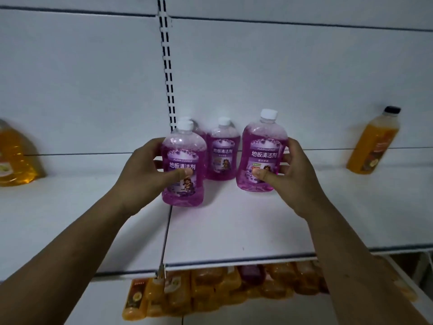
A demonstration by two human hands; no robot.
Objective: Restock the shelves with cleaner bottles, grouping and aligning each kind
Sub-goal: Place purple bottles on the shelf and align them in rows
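Head view, your left hand [145, 170] curled round a clear plastic bottle of purple floor cleaner [184, 167], thumb across its label, your right hand [293, 174] gripping a matching second bottle [261, 153], both upright on the white shelf [234, 226], a third purple bottle [222, 153] standing behind, between them.

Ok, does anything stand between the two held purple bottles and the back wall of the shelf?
Partly. The left bottle, gripped by the left hand, has a rear bottle right behind it. The right bottle, in the right hand, has nothing visible behind it; the middle bottle stands to its left.
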